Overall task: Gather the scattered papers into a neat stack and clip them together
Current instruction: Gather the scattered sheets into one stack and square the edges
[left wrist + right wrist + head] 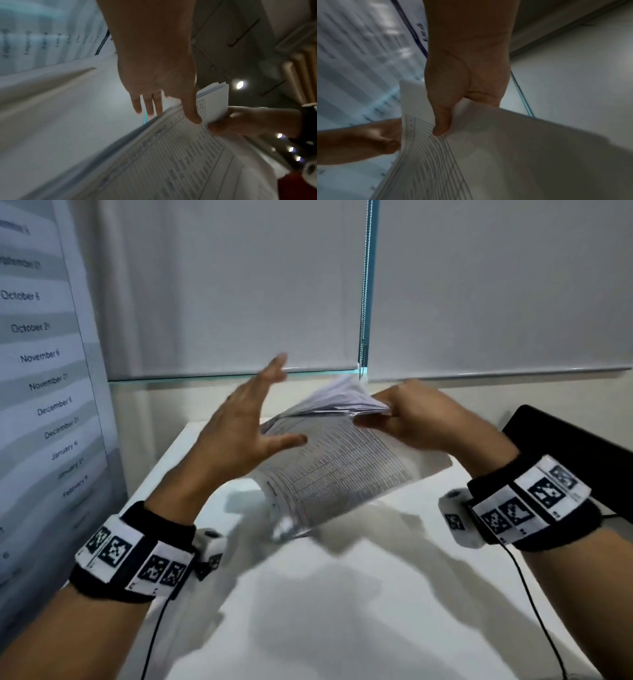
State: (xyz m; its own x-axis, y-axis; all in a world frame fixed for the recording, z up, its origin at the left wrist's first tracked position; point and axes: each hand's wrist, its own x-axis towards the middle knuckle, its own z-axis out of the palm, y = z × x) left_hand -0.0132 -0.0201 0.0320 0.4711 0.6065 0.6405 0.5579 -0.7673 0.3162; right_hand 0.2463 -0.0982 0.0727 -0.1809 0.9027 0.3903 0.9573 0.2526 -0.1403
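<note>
A stack of printed papers (335,467) with table grids is held tilted above the white table (342,611). My right hand (404,419) pinches the stack's far corner, thumb on the printed side (441,128). The sheets fan apart slightly at that corner (216,97). My left hand (250,419) is spread with straight fingers along the stack's left edge; its thumb (193,115) lies over the printed page. No clip is in view.
A large printed schedule board (44,371) with month names stands at the left. White roller blinds (239,285) hang behind the table. A black flat object (565,446) lies at the right edge. Wrist camera cables (534,594) trail over the table.
</note>
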